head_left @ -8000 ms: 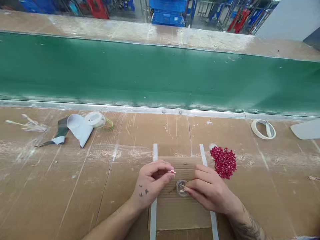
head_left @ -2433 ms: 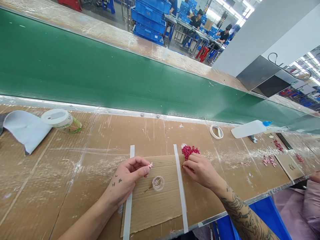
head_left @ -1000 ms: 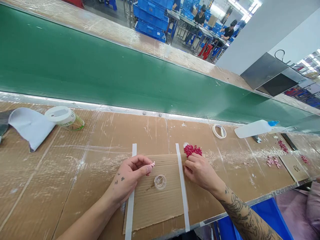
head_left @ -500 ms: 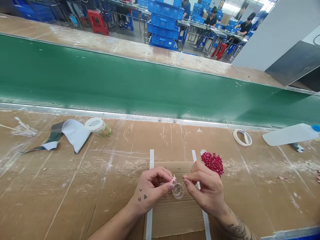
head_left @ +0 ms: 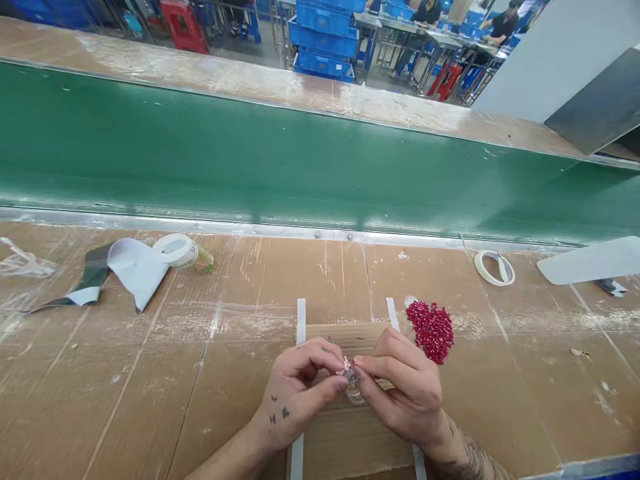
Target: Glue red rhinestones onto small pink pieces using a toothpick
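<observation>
Small pink piece (head_left: 346,365) is just above the cardboard (head_left: 360,440), nr its far half, pinched btwn thumb & index of L hand (head_left: 305,390). R hand (head_left: 405,380) is also nearly closed, thumb & index on a tiny red bit (head_left: 354,363), right nxt to the pink piece; can't tell if the two touch. Clear cup (head_left: 355,395) on the cardboard, partly hidden by the fingers. White tape strips (head_left: 301,320) run along the cardboard's L & R sides. Pile of red beads (head_left: 431,331) on the table (head_left: 240,373), just R of the cardboard's far end. Farther R & beyond the cardboard: tape roll (head_left: 481,270), then white bottle (head_left: 590,261), cut off at pic edge. L & beyond the cardboard: tub w/ white lid (head_left: 176,250), cloth (head_left: 137,267) nxt to it. Well beyond the cardboard: green strip (head_left: 300,167), then blue crates (head_left: 325,40), stacked.
</observation>
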The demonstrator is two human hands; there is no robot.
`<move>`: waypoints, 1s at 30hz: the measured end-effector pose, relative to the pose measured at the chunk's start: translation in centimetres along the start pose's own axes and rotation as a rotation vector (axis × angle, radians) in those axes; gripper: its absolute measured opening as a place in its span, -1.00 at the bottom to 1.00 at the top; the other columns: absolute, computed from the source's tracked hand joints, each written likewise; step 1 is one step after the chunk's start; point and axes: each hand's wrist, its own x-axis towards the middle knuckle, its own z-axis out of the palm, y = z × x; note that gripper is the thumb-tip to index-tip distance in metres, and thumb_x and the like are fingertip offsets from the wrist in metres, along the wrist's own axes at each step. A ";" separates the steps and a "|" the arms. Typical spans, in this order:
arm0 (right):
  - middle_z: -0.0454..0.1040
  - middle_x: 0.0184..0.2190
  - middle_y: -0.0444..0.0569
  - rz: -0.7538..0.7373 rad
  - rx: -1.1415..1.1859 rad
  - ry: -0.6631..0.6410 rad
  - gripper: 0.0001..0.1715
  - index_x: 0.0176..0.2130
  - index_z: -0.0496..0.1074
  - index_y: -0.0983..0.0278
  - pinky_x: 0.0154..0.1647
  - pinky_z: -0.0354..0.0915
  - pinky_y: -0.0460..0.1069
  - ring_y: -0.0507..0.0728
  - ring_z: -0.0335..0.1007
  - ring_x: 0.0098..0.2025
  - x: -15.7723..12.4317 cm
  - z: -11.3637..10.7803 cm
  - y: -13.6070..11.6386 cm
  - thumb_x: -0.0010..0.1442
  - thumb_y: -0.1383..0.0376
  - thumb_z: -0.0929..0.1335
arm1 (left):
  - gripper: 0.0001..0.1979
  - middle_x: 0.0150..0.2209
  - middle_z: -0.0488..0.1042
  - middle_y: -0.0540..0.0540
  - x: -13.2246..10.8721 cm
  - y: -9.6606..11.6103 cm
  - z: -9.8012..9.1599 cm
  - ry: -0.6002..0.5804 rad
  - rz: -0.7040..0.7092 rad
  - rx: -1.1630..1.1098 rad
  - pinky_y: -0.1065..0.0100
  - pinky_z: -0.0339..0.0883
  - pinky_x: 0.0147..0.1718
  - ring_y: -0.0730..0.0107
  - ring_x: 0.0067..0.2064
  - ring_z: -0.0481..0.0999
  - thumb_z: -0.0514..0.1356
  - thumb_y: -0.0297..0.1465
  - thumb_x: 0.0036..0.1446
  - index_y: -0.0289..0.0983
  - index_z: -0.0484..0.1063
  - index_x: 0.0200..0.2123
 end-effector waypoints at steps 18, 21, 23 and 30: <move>0.41 -0.54 -0.13 0.008 0.056 -0.060 -0.87 -0.26 0.52 0.29 -0.51 0.24 -0.06 0.01 0.25 -0.51 0.1 -0.2 0.4 0.24 0.49 0.39 | -0.98 -0.35 0.60 -0.09 0.2 0.1 0.0 -0.036 0.126 0.098 0.52 0.38 -0.42 0.46 -0.36 0.54 0.39 -0.48 0.15 -0.26 0.64 -0.33; 0.43 -0.53 -0.12 0.002 0.063 -0.081 -0.85 -0.25 0.53 0.29 -0.51 0.24 -0.06 0.01 0.25 -0.51 0.2 -0.4 0.5 0.23 0.50 0.39 | -0.99 -0.36 0.61 -0.08 0.1 0.1 0.1 -0.028 0.125 0.085 0.53 0.38 -0.43 0.48 -0.38 0.54 0.40 -0.46 0.15 -0.25 0.64 -0.32; 0.45 -0.52 -0.11 -0.014 0.073 -0.095 -0.84 -0.23 0.53 0.30 -0.50 0.24 -0.06 0.01 0.26 -0.50 0.2 -0.5 0.5 0.23 0.51 0.39 | -0.99 -0.37 0.61 -0.08 0.1 0.0 0.1 -0.028 0.126 0.080 0.54 0.39 -0.43 0.48 -0.38 0.54 0.40 -0.45 0.15 -0.24 0.65 -0.33; 0.48 -0.49 -0.09 -0.070 0.050 -0.096 -0.81 -0.18 0.53 0.31 -0.50 0.27 -0.05 0.03 0.26 -0.48 0.2 -0.6 0.6 0.24 0.52 0.37 | -0.98 -0.38 0.61 -0.07 0.2 0.2 0.0 -0.024 0.187 0.175 0.53 0.44 -0.39 0.46 -0.37 0.57 0.39 -0.41 0.18 -0.22 0.65 -0.30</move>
